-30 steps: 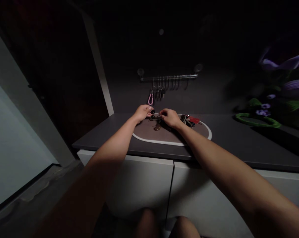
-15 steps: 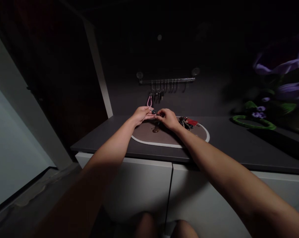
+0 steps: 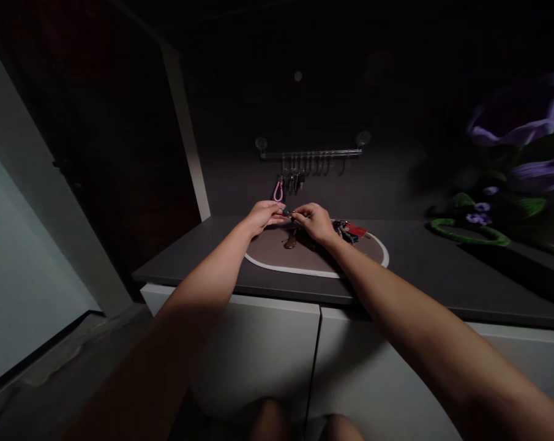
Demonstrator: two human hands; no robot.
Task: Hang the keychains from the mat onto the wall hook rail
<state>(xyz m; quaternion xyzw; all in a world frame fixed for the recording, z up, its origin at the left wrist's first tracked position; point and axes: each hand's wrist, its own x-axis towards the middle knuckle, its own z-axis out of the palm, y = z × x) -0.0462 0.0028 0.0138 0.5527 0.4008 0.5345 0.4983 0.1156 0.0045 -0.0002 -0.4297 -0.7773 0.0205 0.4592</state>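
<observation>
Both my hands meet over an oval brown tray with a white rim [image 3: 277, 267] on a dark countertop. My left hand [image 3: 264, 215] and my right hand [image 3: 317, 222] each pinch a small set of keys [image 3: 289, 214] held between them, fingers closed. A brown key fob [image 3: 290, 241] hangs from it down to the tray. Another bunch of keys with a red tag [image 3: 350, 230] lies on the tray just right of my right hand.
A hook rail [image 3: 310, 153] on the back wall carries a pink loop [image 3: 278, 190] and some keys. A green ring-shaped object with purple flowers [image 3: 470, 230] lies at the right. White cabinet doors [image 3: 267, 355] sit below the counter. The scene is dim.
My hands have stayed together over the tray, shifting only slightly around the keys. The camera view has drifted a little.
</observation>
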